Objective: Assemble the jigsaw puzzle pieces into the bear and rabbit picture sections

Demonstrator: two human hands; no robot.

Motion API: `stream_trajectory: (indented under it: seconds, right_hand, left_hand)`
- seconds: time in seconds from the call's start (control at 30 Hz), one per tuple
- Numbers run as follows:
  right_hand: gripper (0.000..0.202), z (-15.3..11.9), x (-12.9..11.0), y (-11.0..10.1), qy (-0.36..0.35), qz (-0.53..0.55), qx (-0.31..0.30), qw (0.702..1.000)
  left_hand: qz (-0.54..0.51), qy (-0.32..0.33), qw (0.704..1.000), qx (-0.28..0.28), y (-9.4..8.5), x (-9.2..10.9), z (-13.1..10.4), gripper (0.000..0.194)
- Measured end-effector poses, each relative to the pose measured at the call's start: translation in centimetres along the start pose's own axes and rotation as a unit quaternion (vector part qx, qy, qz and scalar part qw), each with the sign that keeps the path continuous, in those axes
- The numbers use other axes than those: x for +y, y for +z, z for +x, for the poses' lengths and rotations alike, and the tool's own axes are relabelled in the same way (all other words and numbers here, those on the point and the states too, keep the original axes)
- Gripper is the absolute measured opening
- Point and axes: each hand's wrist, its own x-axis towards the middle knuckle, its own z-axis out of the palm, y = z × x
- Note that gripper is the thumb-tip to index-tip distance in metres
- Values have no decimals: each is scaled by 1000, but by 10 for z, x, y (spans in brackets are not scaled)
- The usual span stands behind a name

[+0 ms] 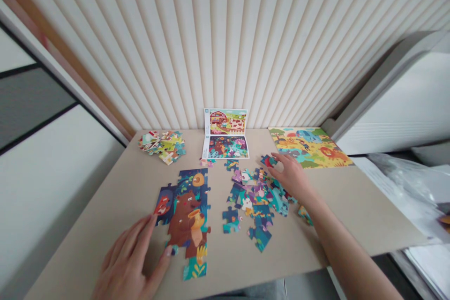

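Note:
My left hand (131,260) rests at the near left, fingers stretched out and thumb apart, its fingertips touching the left edge of a partly joined puzzle (184,220). That section shows a brown bear with a honey pot and a red animal at its left. Over at the right, my right hand (291,173) has its fingertips closed on a dark blue puzzle piece (267,160) with a red patch; the fingers hide part of it. Just below and left of that hand lies a heap of loose puzzle pieces (255,194), mostly purple, teal and dark blue.
A folded picture card (227,146) leans against the pleated wall, showing a farm and a night forest. Another heap of pieces (163,144) lies back left. A completed animal puzzle (311,147) lies back right. Crumpled clear plastic (404,180) sits beyond the table's right edge.

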Motion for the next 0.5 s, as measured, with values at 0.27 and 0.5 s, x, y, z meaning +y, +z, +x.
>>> stream_trajectory:
  seconds: [0.27,0.5]
  right_hand:
    - [43,5,-10,7,-28,37,-3,999]
    - [37,-86,37,-39,28,36,109,993]
  left_hand:
    - [10,1,1000,10,3,-3,-2,84]
    - [1,7,999,32,8,-6,-3,85]
